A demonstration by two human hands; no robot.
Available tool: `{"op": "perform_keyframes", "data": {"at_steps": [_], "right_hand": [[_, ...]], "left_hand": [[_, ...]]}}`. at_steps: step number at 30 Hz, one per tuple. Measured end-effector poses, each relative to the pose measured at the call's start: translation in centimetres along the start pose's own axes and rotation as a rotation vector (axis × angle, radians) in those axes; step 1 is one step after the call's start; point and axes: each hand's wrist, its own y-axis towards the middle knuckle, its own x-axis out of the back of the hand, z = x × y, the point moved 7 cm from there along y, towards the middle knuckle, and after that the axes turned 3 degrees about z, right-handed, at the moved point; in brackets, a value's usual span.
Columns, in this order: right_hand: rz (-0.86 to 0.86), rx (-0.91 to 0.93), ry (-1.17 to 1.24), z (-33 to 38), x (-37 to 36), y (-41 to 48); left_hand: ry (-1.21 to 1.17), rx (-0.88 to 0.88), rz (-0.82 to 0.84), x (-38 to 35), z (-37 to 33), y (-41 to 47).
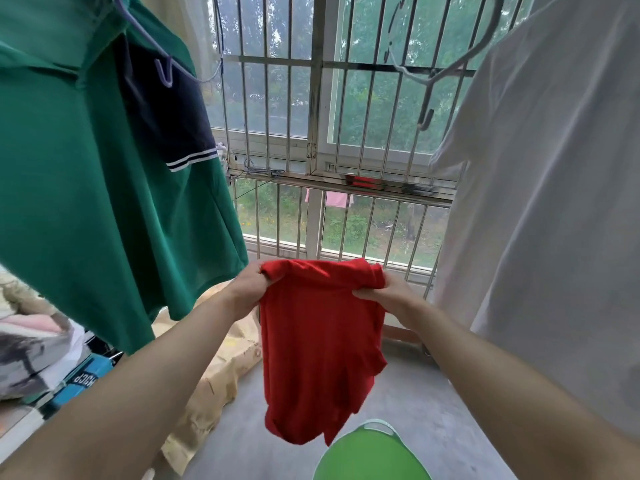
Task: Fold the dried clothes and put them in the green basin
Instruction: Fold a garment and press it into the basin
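A red garment (320, 344) hangs in front of me, held by its top edge. My left hand (251, 289) grips its upper left corner and my right hand (388, 297) grips its upper right corner. The cloth looks doubled over and its lower end dangles just above the green basin (370, 455), which stands on the floor at the bottom middle. I can see nothing inside the basin.
A green shirt (86, 188) and a dark navy garment (166, 109) hang on hangers at the left. A white shirt (547, 209) hangs at the right. A barred window (329, 133) is ahead. Beige cloth (214, 375) and clutter lie on the left floor.
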Motion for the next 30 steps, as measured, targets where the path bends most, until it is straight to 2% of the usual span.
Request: {"op": "perform_keyframes", "data": {"at_steps": [4, 7, 13, 16, 17, 21, 23, 28, 30], "right_hand": [[0.031, 0.004, 0.009, -0.2, -0.8, 0.0], [0.093, 0.003, 0.114, -0.5, -1.5, 0.0], [0.078, 0.08, 0.14, 0.3, -2.2, 0.3], [0.09, 0.088, 0.169, 0.4, -2.4, 0.4], [0.087, 0.088, 0.177, 0.3, -2.3, 0.4], [0.081, 0.077, 0.24, 0.1, -1.9, 0.3], [0.083, 0.062, 0.266, 0.1, -2.0, 0.3], [0.095, 0.013, 0.356, -0.1, -2.4, 0.0], [0.129, 0.003, 0.355, -0.2, -2.8, -0.1]], "left_hand": [[0.02, 0.074, -0.052, 0.9, 1.6, -0.1], [-0.001, 0.078, -0.07, 0.8, 1.6, -0.3], [0.382, -0.038, -0.135, 1.4, -0.3, 0.2], [0.451, -0.063, -0.162, 1.2, -0.3, 0.2], [0.388, -0.047, -0.19, 1.5, 0.0, 0.2], [-0.158, 0.109, -0.248, 1.8, 1.7, 0.1], [-0.198, 0.152, -0.261, 1.6, 2.0, 0.2], [0.269, 0.107, -0.334, 2.1, 1.1, 0.4], [0.365, 0.072, -0.217, 0.8, 0.3, 0.1]]}}
